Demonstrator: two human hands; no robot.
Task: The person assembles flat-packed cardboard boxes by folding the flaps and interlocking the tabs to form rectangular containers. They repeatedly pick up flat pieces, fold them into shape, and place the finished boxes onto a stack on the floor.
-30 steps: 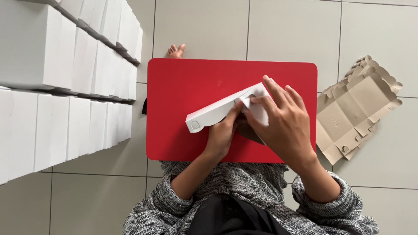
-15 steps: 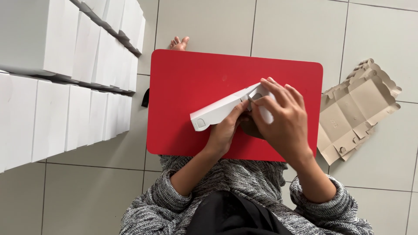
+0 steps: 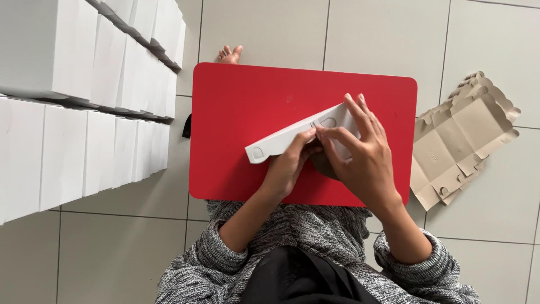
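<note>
White carton blank point(image 3: 281, 142), pinched between left hand point(image 3: 289, 163), right hand point(image 3: 360, 157)

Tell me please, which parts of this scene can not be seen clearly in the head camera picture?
- Underside of the white cardboard piece: the left hand and right hand cover its near part, head view.
- Brown flap beneath the right hand: mostly hidden by the palm.
- Stacked white boxes: cut off by the left and top edges.
- Bare foot: mostly hidden behind the red board.
- Flat brown carton: its small marks are too small to tell.
</note>
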